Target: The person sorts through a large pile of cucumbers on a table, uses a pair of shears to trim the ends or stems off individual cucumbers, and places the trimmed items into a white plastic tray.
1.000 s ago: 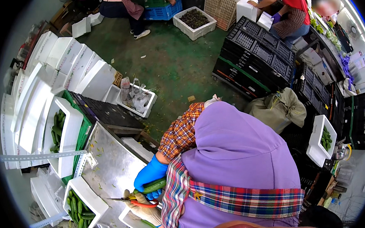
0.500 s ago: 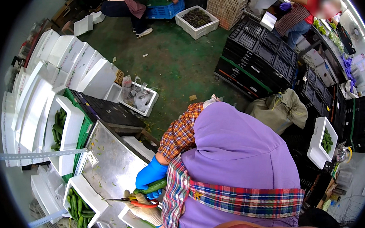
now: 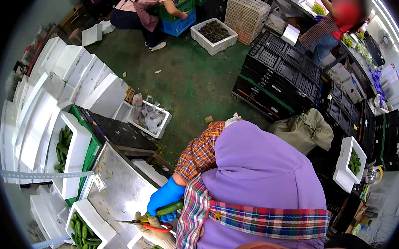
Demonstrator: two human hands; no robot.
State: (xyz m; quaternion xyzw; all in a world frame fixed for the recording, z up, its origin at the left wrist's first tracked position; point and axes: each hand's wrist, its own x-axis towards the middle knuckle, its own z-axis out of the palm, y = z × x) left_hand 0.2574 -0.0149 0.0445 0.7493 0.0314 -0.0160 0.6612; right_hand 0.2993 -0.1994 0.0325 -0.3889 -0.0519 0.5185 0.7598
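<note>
My right hand [image 3: 164,200], in a blue rubber glove with an orange checked sleeve behind it, is closed around a green cucumber [image 3: 174,207]. Just below it, my left hand [image 3: 160,238] in a beige knit glove grips scissors [image 3: 156,226] with orange and yellow handles. Their blades point left, over the metal table [image 3: 116,175]. Under the left hand stands a white foam box [image 3: 134,244] with some cucumbers in it, partly hidden by the glove and my apron. Left of the hands, a second foam box [image 3: 104,229] holds several cucumbers [image 3: 83,234].
Another foam box [image 3: 78,150] of cucumbers rests on a green crate at the left. Stacked white foam boxes [image 3: 74,63] stand behind it. Black crates [image 3: 279,76] and a sack [image 3: 307,127] are at the right. Two people work farther off, near a blue crate [image 3: 180,26] and a bench.
The view has shifted slightly. My hands stay close together with the cucumber and scissors. At the far right, the person in red has taken a hand off the white box and raised that arm.
</note>
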